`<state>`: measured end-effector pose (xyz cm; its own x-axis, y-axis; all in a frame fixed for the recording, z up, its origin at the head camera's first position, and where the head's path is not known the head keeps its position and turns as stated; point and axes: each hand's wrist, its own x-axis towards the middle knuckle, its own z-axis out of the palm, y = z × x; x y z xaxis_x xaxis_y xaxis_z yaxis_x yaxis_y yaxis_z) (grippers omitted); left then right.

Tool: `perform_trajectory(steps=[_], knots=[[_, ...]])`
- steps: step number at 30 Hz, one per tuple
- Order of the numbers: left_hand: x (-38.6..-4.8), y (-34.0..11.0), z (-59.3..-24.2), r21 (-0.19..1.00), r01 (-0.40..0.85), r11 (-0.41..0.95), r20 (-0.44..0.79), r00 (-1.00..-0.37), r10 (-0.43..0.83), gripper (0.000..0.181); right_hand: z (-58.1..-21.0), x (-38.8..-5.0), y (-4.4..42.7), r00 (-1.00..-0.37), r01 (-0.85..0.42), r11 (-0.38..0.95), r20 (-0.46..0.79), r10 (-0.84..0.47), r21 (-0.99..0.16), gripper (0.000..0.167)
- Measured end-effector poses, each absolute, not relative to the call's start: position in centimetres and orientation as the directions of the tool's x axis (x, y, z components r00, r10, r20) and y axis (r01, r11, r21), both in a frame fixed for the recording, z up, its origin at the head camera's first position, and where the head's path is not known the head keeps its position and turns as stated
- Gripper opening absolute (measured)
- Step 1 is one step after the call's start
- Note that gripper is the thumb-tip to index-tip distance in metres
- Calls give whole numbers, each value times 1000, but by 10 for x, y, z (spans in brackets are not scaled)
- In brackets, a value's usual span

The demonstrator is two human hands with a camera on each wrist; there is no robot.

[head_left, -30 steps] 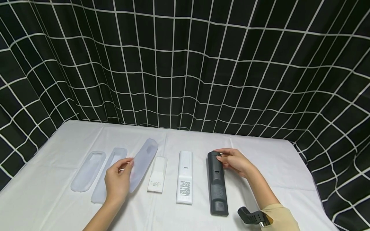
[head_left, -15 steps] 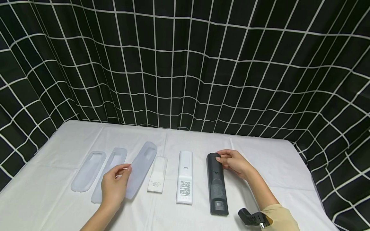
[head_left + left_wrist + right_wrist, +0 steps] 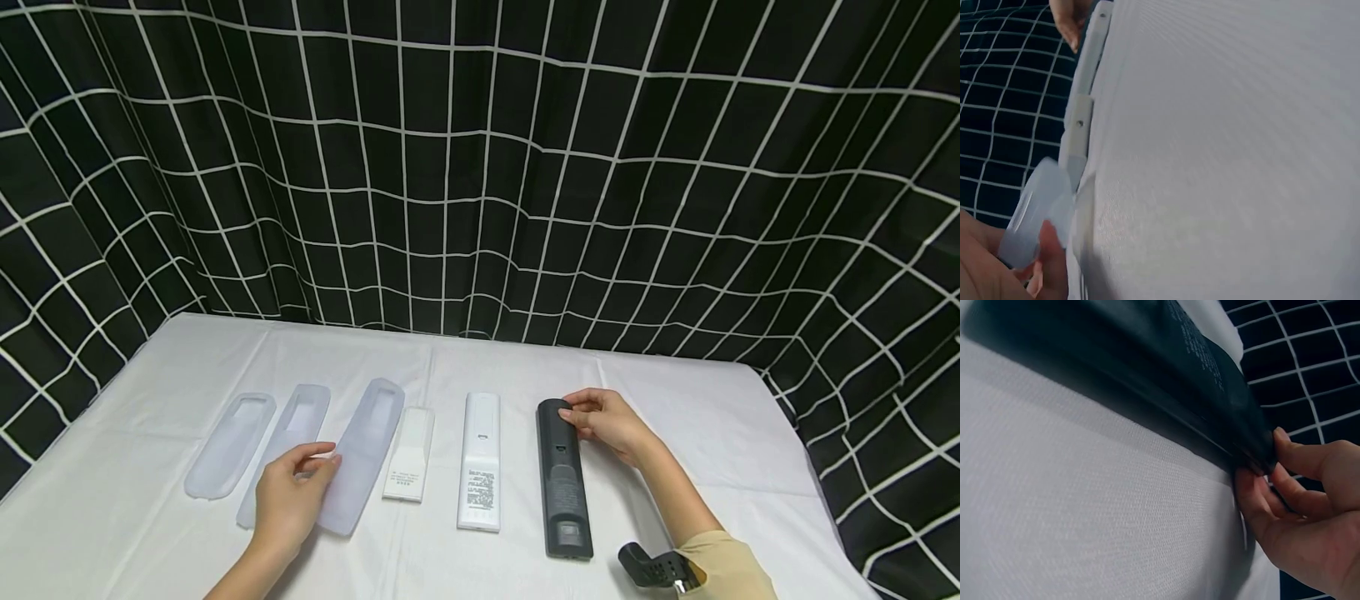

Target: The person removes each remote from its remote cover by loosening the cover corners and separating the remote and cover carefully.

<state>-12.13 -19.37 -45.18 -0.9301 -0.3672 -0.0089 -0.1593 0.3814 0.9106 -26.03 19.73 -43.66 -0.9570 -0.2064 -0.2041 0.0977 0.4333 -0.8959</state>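
My left hand (image 3: 288, 500) pinches the left edge of a long translucent silicone remote cover (image 3: 367, 454). That cover lies slanted, low over the cloth; in the left wrist view the thumb presses on the cover (image 3: 1044, 197). My right hand (image 3: 609, 425) pinches the far end of a dark grey remote control (image 3: 564, 492), which lies back side up. In the right wrist view its thumb and fingers hold the tip of the remote control (image 3: 1210, 381). Between the hands lie a short white remote (image 3: 408, 458) and a longer white remote (image 3: 479, 458), both back side up.
Two more translucent covers, a rounded one (image 3: 228, 446) and a narrower one (image 3: 302, 407), lie at the left; my left hand partly hides the narrower. A white cloth (image 3: 675, 383) spreads over the table. A black curtain with white grid lines (image 3: 465, 167) surrounds the back and sides.
My left hand has moved toward the near left, bringing the cover lower and flatter beside the other covers. My right hand and the dark remote have barely shifted.
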Motion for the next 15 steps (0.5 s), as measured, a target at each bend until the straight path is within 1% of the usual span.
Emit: perform_trajectory(steps=[7, 15], knots=[[-116, -200, -454, 873, -178, 455, -16, -941, -337, 26, -438, -261, 196, -965, 81, 473, -188, -184, -878, 36], [-115, -204, -453, 869, -185, 459, -24, -942, -335, 25, -440, -261, 195, -968, 73, 481, -178, -176, -874, 34]])
